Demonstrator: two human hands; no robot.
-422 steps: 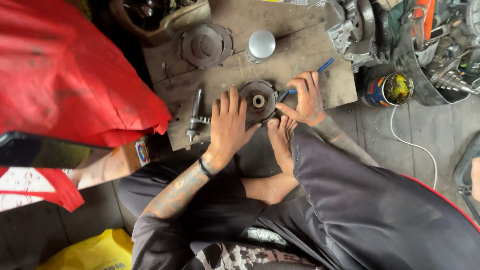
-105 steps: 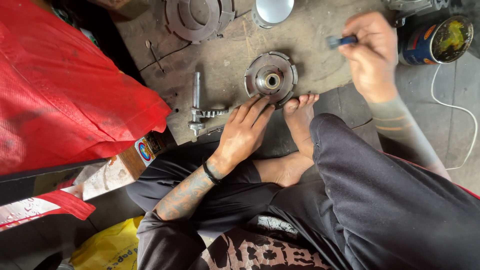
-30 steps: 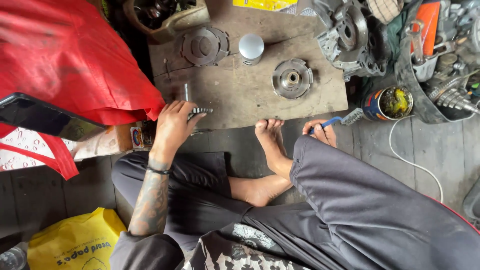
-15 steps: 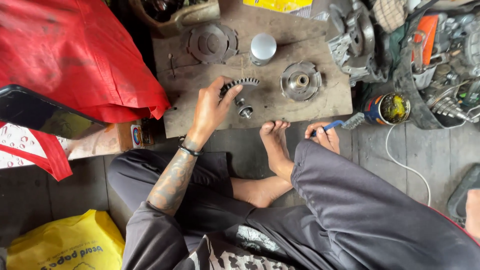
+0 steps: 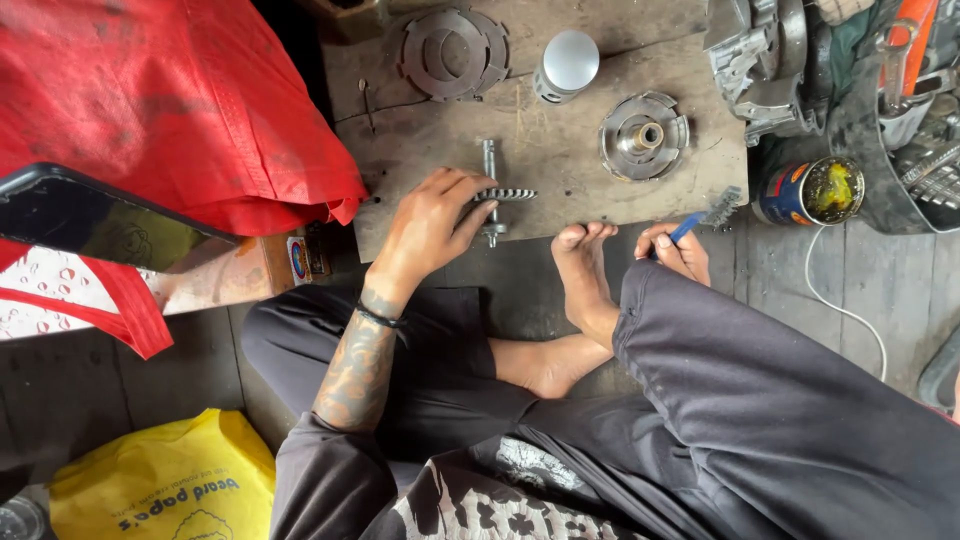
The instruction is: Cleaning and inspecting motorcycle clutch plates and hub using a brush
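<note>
Toothed gear shaft (image 5: 497, 194) is gripped by the left hand (image 5: 430, 222), fingers clamped, mid-board (image 5: 560, 160). Blue brush (image 5: 697, 220) is pinched in the right hand (image 5: 675, 252) at 3 o'clock. Clutch hub (image 5: 644, 135) sits apart at 1 o'clock, so looks only partway done.

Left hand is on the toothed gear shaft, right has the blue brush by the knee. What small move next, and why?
Probably bring the right hand with the blue-handled brush across to the gear shaft. The left hand has its fingers on the gear on the wooden board, while the brush sits apart at the board's edge near the open grease tin.
</note>
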